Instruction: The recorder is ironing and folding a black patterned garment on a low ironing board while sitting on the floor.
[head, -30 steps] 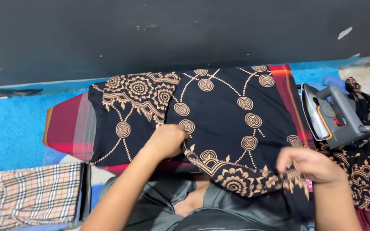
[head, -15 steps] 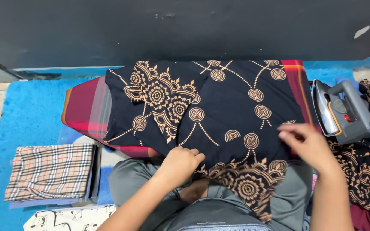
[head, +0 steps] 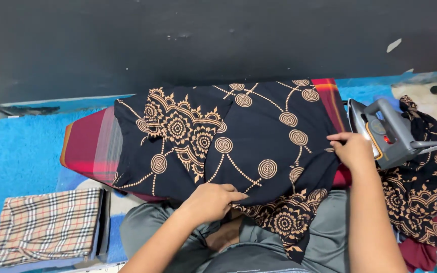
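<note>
nearest the camera, at six o'clock, the person's lap in grey trousers fills the bottom edge, with the lower hem of a black patterned cloth hanging over it. the left hand lies at about six o'clock on the near edge of that cloth, fingers curled and pinching the fabric where it drops off the board. the right hand is out at three o'clock, fingers closed narrowly on the cloth's right edge, just beside the iron.

the cloth itself, black with tan dotted lines, rings and flower motifs, is spread across the middle of a low ironing board with a red striped cover; the board's bare end shows at nine o'clock, and a strip of red shows at the far right corner at one o'clock. a fold runs down the cloth's centre.

at eight o'clock a folded tan checked garment lies flat on a stack on the blue rug, well apart from both hands. at three o'clock the grey iron stands tilted on its heel, touching more black patterned fabric heaped at four o'clock.

farthest off, from ten to two o'clock, a dark wall closes the view, with a pale chip at one o'clock.
</note>
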